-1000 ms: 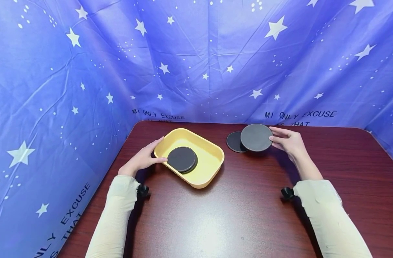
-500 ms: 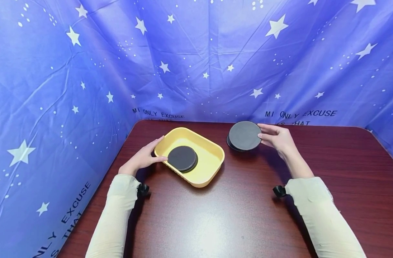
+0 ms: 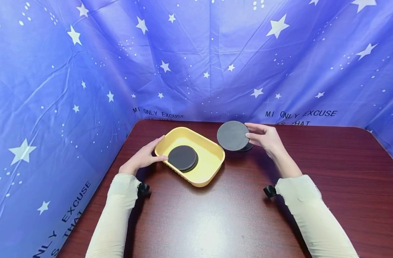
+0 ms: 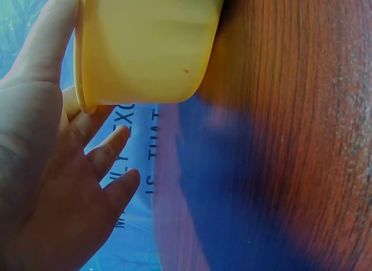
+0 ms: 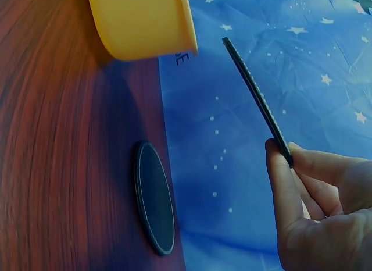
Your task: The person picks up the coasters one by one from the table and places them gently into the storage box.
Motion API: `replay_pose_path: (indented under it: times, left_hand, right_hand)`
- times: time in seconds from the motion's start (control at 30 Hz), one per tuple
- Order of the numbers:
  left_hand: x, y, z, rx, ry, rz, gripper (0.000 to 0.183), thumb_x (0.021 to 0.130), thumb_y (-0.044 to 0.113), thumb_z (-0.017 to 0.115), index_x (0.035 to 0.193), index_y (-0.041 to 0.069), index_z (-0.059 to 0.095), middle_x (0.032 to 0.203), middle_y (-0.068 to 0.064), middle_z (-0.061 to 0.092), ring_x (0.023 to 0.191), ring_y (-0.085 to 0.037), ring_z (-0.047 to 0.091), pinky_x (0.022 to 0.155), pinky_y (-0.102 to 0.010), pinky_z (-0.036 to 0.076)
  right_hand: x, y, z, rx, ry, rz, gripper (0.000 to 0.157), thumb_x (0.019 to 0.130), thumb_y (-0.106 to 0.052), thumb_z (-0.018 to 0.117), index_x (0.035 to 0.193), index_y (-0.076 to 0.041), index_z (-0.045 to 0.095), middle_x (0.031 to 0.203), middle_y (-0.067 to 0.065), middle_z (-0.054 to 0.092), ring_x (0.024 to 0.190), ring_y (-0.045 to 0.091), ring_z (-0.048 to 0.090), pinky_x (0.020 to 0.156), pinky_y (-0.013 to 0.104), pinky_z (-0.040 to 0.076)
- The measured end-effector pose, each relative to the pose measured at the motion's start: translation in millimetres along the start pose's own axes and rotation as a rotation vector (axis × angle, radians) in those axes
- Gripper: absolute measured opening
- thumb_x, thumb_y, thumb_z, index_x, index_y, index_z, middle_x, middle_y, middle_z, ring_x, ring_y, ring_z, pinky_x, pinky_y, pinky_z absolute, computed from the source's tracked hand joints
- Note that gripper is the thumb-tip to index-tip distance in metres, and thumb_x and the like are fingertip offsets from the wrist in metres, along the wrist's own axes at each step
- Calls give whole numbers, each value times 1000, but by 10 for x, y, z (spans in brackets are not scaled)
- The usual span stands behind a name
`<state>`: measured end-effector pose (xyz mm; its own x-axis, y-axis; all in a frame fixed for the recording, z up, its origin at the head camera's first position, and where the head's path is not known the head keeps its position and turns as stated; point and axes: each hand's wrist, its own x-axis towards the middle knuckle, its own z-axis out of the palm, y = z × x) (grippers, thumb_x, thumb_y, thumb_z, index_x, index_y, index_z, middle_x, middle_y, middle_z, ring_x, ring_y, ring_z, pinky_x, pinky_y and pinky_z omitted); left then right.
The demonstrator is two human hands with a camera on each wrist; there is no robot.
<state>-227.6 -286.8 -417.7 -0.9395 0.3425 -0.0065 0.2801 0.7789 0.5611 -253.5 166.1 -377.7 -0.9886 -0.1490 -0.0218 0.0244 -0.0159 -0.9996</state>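
Observation:
My right hand [image 3: 267, 140] pinches a round black coaster [image 3: 232, 135] by its right edge, thumb against fingers. It is held raised and tilted; the right wrist view shows it edge-on. Below it a second black coaster [image 5: 156, 198] with a stitched border lies flat on the table, mostly hidden in the head view. At the left stands a yellow rectangular basin [image 3: 203, 178] holding a short stack of black coasters [image 3: 182, 157]. My left hand [image 3: 143, 156] holds the basin's left end, thumb and fingers at the rim [image 4: 87, 96], the other fingers spread loosely.
The dark red wooden table [image 3: 212, 222] ends at a blue curtain [image 3: 196, 53] with white stars, hanging behind and to the left. A gap of table separates the basin from the coaster lying flat.
My right hand has carried the coaster leftward, past the one on the table and up to the basin's right rim in the head view. The left hand and basin stay in place.

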Motion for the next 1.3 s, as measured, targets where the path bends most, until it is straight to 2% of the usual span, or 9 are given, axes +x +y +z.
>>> replay_pose_path:
  times: [0.43, 0.67, 0.93, 1.07, 1.3]
  left_hand:
    - [8, 5, -6, 6, 4, 3, 94, 86, 35, 77, 160, 11, 23, 164, -14, 27, 152, -35, 24, 124, -52, 22]
    - [6, 12, -14, 4, 1, -6, 94, 86, 36, 77, 160, 13, 23, 165, -13, 27, 153, -35, 24, 124, -53, 22]
    - [-1, 20, -15, 10, 3, -9, 94, 86, 37, 77, 160, 13, 23, 165, -14, 27, 153, -35, 23, 124, -53, 22]
    - [-12, 22, -14, 2, 5, -13, 94, 86, 36, 77, 160, 13, 23, 165, -14, 27, 153, -36, 23, 125, -53, 21]
    - [-13, 14, 1, -14, 17, -12, 94, 86, 35, 78, 160, 13, 24, 164, -14, 28, 153, -35, 23, 125, -53, 21]
  right_hand:
    - [62, 7, 304, -48, -63, -5, 53, 91, 3, 67, 141, 7, 51, 98, -22, 70, 82, -6, 67, 75, 17, 59]
    - [81, 31, 472, -98, -89, 7, 50, 92, 1, 67, 140, 4, 54, 114, -3, 70, 82, -5, 67, 77, 20, 60]
    - [98, 47, 715, -114, -116, 50, 48, 93, 1, 64, 140, -1, 56, 134, 19, 61, 80, -5, 65, 77, 20, 60]
    - [107, 63, 831, -117, -134, 43, 47, 94, 3, 63, 140, 0, 56, 138, 25, 57, 81, -5, 64, 77, 19, 60]
    - [103, 102, 997, -125, -169, 28, 46, 93, 5, 62, 139, 2, 56, 137, 28, 58, 82, -3, 62, 79, 22, 60]
